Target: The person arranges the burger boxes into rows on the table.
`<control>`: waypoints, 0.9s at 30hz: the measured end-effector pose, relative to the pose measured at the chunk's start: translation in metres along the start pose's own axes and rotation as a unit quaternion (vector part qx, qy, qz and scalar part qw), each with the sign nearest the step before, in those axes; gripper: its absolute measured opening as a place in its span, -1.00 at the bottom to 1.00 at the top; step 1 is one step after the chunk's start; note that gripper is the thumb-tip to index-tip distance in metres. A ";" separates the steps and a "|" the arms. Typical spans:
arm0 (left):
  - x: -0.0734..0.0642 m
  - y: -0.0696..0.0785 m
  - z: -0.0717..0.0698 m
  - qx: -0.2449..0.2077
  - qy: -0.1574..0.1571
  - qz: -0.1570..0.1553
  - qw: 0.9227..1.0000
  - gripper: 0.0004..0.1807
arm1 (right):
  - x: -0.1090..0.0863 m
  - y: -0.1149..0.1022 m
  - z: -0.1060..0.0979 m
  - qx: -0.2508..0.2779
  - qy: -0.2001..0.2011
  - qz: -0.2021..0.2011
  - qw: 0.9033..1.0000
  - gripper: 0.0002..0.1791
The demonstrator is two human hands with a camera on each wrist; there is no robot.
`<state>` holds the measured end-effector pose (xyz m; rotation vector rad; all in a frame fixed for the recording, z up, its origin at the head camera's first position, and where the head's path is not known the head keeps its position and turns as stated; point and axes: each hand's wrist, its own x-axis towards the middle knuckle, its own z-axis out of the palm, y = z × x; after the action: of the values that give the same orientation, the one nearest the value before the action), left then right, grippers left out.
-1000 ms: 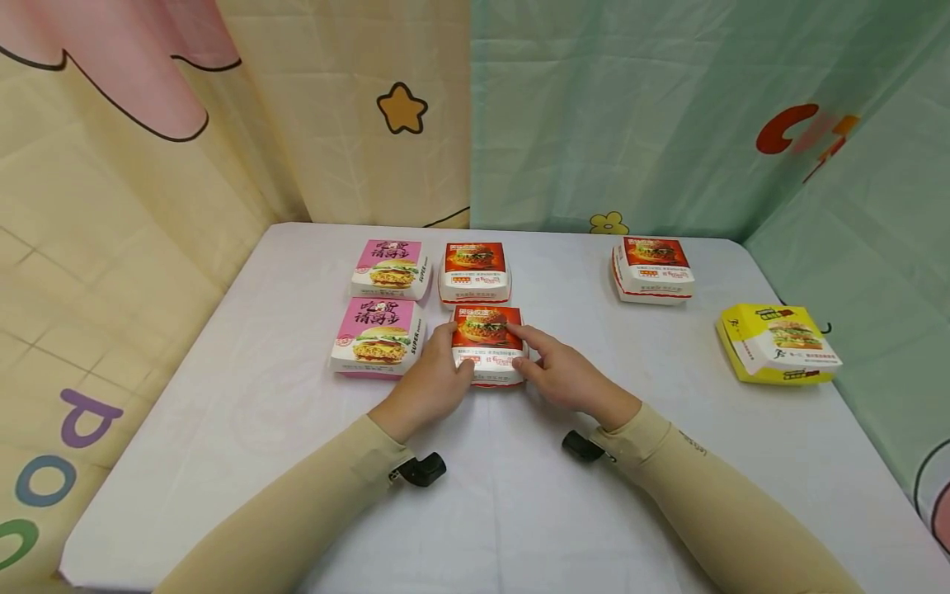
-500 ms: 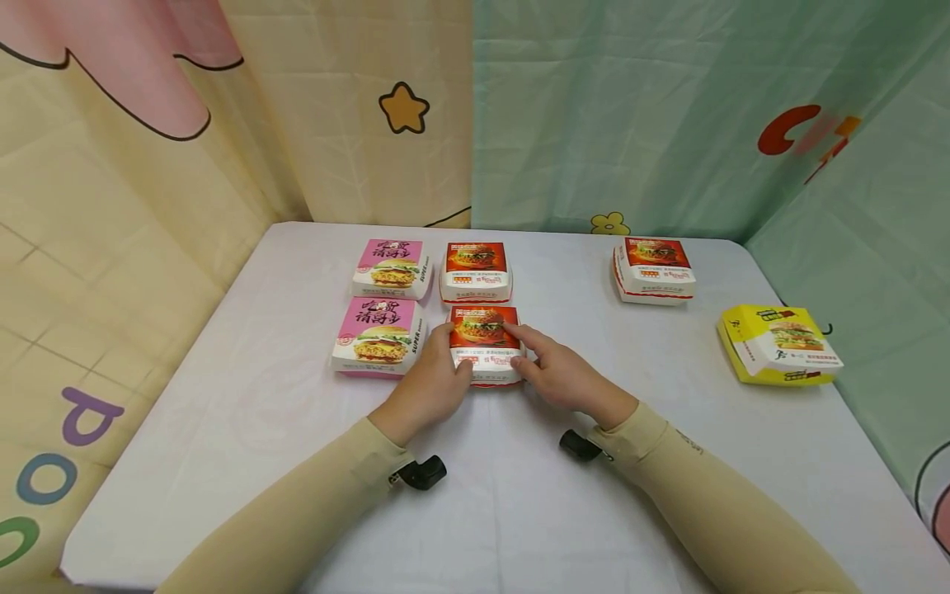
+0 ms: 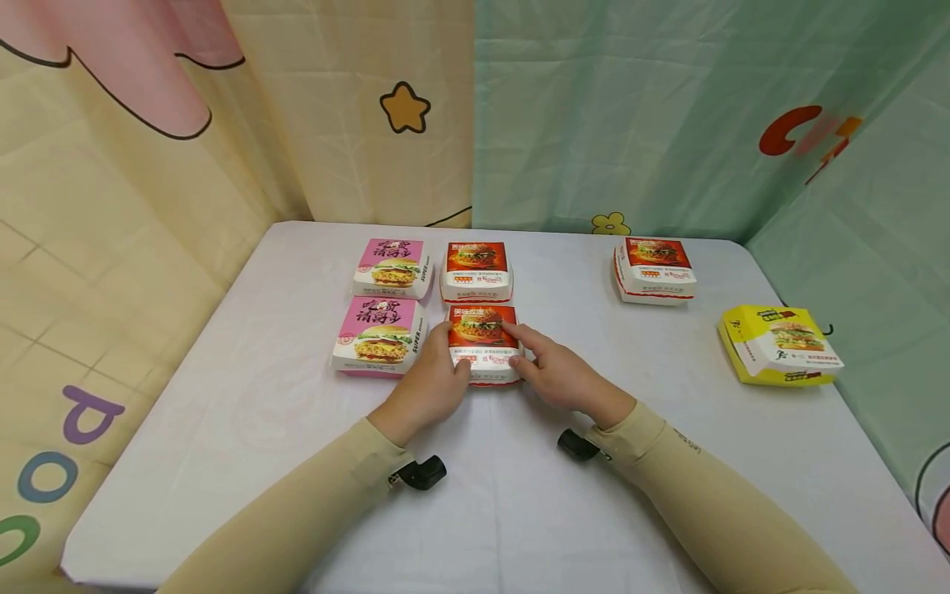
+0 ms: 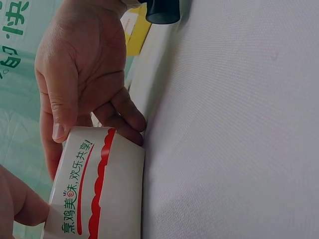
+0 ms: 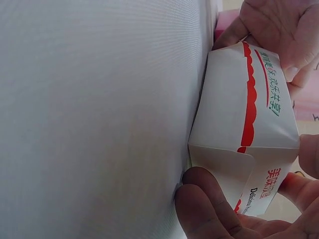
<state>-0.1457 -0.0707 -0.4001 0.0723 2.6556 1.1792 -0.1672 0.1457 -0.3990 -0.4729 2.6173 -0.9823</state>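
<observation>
A red-and-white burger box [image 3: 484,334] rests on the white table between both hands in the head view. On its left side my left hand [image 3: 426,381] grips it, thumb at the near top edge. From the right, my right hand [image 3: 567,373] holds it the same way, fingers bent round the side and low near the tabletop, as the right wrist view shows. Left of this box is a pink burger box [image 3: 378,337], close to the left hand. Directly behind the gripped box is another red-and-white burger box [image 3: 476,268]. The left hand's far fingers are mostly hidden.
A second pink burger box [image 3: 392,268] stands behind the near pink one. Farther right are a red-and-white burger box [image 3: 655,268] at the back and a yellow burger box [image 3: 779,345] near the right edge. Printed curtains [image 3: 594,107] surround the table [image 3: 245,495].
The gripped burger box has slid slightly left towards the near pink box, both hands moving with it. The other boxes stay in place.
</observation>
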 end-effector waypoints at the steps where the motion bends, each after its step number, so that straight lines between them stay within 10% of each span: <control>1: 0.000 0.000 0.000 0.000 0.000 0.001 1.000 -0.21 | 0.000 0.000 0.000 0.000 0.000 -0.001 1.000 -0.30; 27: -0.002 -0.002 0.001 0.001 0.008 0.018 1.000 -0.22 | -0.001 0.001 0.001 -0.001 0.001 0.002 1.000 -0.30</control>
<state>-0.1437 -0.0712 -0.4019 0.1121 2.6806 1.1940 -0.1666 0.1461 -0.4000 -0.4680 2.6202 -0.9812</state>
